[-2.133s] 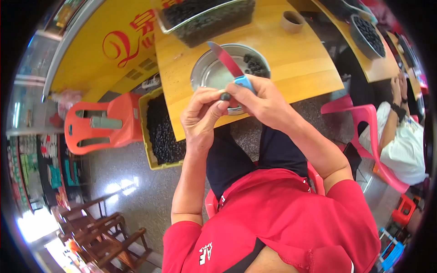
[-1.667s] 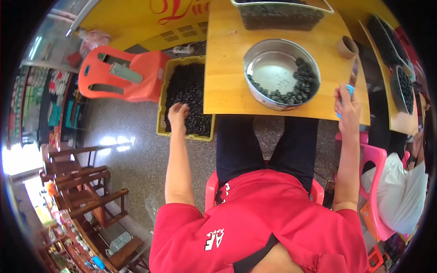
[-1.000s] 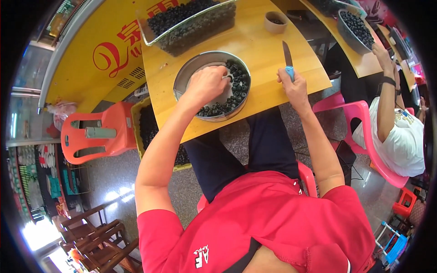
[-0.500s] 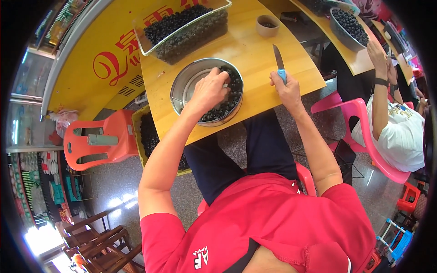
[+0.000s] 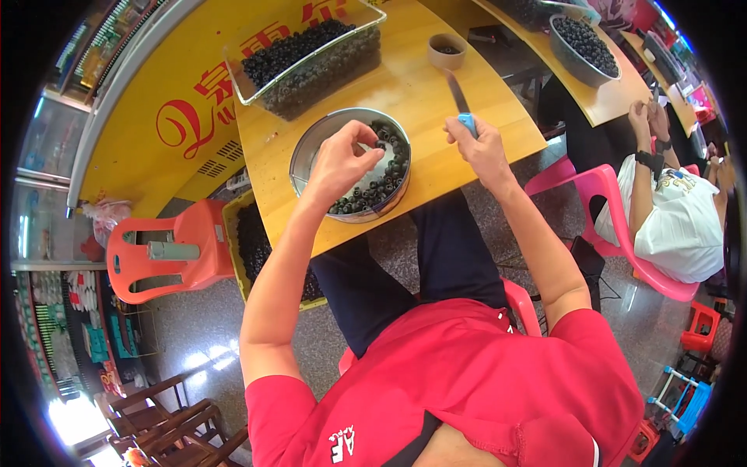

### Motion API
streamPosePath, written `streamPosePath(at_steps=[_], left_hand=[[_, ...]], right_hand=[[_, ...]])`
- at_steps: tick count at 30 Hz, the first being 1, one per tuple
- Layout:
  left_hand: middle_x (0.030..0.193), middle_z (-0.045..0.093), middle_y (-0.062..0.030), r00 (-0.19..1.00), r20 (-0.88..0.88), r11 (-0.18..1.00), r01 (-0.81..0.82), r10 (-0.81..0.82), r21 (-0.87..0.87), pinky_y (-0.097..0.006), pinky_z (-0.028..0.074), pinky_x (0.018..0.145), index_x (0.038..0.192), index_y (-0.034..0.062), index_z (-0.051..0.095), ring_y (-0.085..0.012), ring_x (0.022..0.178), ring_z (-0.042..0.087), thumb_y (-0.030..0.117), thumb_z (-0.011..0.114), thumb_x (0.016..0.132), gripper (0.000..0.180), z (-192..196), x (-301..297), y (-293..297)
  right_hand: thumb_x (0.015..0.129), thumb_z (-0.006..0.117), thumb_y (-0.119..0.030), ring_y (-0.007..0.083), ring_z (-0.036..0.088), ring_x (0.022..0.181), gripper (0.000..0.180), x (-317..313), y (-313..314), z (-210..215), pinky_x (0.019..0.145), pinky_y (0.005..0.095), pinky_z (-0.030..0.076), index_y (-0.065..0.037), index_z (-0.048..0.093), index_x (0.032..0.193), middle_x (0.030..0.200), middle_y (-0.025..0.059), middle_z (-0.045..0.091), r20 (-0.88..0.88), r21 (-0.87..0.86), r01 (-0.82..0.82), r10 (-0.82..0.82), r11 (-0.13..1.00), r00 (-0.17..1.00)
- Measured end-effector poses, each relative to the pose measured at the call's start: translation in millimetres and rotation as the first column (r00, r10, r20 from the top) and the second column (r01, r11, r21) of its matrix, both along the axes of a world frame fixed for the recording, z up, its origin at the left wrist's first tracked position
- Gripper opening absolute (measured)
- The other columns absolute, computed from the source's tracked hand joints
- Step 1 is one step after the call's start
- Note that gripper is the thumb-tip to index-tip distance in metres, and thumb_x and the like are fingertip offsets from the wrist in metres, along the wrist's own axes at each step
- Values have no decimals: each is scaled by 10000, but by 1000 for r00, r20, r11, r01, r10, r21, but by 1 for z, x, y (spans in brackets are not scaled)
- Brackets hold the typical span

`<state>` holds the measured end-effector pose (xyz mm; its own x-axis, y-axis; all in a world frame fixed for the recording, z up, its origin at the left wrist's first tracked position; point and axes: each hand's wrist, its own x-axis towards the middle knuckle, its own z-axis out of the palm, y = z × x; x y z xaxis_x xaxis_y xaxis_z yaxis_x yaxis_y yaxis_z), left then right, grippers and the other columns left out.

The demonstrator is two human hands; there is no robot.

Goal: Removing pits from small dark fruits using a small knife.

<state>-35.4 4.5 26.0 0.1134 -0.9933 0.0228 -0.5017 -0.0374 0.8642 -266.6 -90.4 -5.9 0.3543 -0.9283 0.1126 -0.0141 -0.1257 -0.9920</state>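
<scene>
My left hand (image 5: 341, 162) is over a round metal tin (image 5: 311, 140), thumb and forefinger pinched on a small dark round piece (image 5: 380, 145). Many similar pieces (image 5: 381, 185), some with hollow-looking centres, lie along the tin's right and near side; what they are I cannot make out. Out to the right, above the table (image 5: 436, 171), my right hand (image 5: 481, 148) grips a small knife (image 5: 467, 121) by its blue handle, its blade pointing up and away. My left wrist hides part of the tin.
Behind the tin stands a clear rectangular tub (image 5: 319, 82) heaped with dark pieces. A small round bowl (image 5: 447, 53) sits at the far right. Left of my legs are a yellow crate (image 5: 241, 249) and an orange chair (image 5: 171, 249). Another person (image 5: 665, 210) sits at the right.
My left hand has lifted from the dark pieces and drawn back slightly left, now pinching one. My right hand has moved a little left and up with the knife.
</scene>
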Motion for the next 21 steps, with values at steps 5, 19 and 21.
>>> streamPosePath(at_steps=[5, 19, 21], left_hand=[[771, 615, -61, 991, -124, 996, -59, 50, -72, -248, 457, 569, 911, -4, 557, -92, 627, 590, 43, 676, 782, 181, 25, -11, 30], [863, 610, -44, 966, -213, 936, -205, 146, -285, -224, 457, 611, 974, 2, 589, -80, 703, 585, 14, 672, 833, 163, 23, -23, 60], [877, 602, -26, 921, -376, 908, -241, 102, -342, -213, 466, 634, 985, -8, 590, -73, 726, 584, -7, 645, 860, 136, 19, -29, 61]], right_hand=[[896, 655, -205, 28, 501, 651, 185, 34, 43, 46, 563, 189, 388, -21, 648, 881, 725, -35, 583, 58, -70, -230, 234, 971, 970], [882, 676, -266, 7, 350, 454, 198, 64, 59, 54, 403, 189, 231, -71, 639, 888, 567, -72, 446, 348, 389, -510, 390, 767, 852], [882, 674, -266, 6, 354, 455, 194, 65, 60, 55, 401, 187, 234, -75, 639, 881, 574, -70, 457, 340, 400, -498, 381, 769, 860]])
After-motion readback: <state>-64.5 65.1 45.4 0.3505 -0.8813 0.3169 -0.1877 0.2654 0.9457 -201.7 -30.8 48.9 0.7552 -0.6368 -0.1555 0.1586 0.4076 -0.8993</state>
